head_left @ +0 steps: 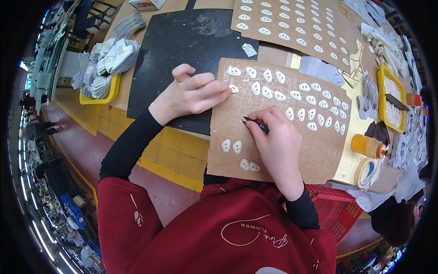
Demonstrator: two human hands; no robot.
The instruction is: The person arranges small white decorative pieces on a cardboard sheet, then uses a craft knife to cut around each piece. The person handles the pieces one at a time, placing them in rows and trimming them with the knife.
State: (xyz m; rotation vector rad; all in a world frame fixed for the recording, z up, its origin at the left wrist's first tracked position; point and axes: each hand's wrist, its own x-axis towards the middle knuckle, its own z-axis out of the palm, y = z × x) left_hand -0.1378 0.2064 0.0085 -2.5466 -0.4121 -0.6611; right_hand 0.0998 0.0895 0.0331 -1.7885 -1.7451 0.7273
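A brown cardboard sheet (pixel 228 119) lies in front of me, with several small white two-holed pieces (pixel 267 92) spread over it in loose rows. My left hand (pixel 194 93) is at its left edge, little finger raised, the other fingers curled together. Their tips meet a white two-holed piece (pixel 234 88); the thumb is hidden beneath. Over the middle of the sheet, my right hand (pixel 277 141) grips black tweezers (pixel 258 124), whose tips point left, just above bare cardboard. A few more pieces (pixel 237 147) sit near the sheet's lower left.
Under the sheet's left side is a black mat (pixel 182 39). Another cardboard sheet (pixel 273 25) with white pieces lies beyond. On the right are a yellow tray (pixel 382 98), an orange bottle (pixel 365 146) and a tape roll (pixel 365 172). A yellow basket (pixel 114 89) holds white bundles.
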